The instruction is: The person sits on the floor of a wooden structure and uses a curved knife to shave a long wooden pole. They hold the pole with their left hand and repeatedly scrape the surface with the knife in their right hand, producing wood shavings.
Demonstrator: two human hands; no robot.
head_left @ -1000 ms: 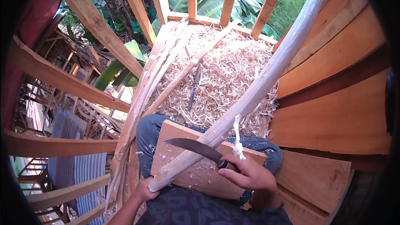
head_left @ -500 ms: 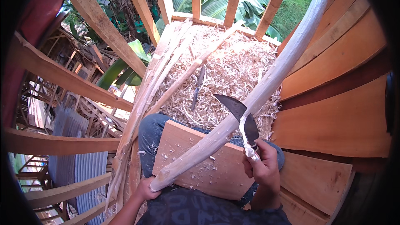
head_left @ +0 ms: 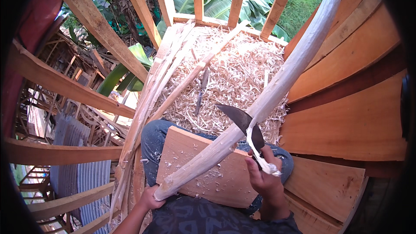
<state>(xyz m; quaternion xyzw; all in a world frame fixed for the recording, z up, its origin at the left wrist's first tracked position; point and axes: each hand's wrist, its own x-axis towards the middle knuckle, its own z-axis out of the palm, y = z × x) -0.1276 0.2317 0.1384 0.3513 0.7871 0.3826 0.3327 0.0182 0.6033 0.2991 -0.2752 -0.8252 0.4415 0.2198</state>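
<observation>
A long, pale, peeled wooden pole [head_left: 268, 99] slants from my lap up to the far right. My left hand [head_left: 150, 197] is closed around its lower end. In my right hand [head_left: 265, 177] is a curved knife [head_left: 239, 119] with a dark, hooked blade, its handle mostly hidden by my fingers. The blade lies across the pole's near side, against the wood. A long white shaving [head_left: 255, 154] curls off at the blade and hangs over my right fingers. Under the pole, a flat wooden board [head_left: 208, 169] rests across my thighs, sprinkled with chips.
Wood shavings [head_left: 242, 65] thickly cover the floor ahead, with a dark, slim tool [head_left: 201, 93] lying on them. Long wood strips [head_left: 145, 108] and a thin stick [head_left: 186, 82] lie left. Wooden slats [head_left: 73, 86] surround me; planks [head_left: 342, 121] stand along the right.
My right hand and the knife have moved slightly down and left along the pole. The shaving at the blade hangs lower over my fingers. My left hand keeps its hold.
</observation>
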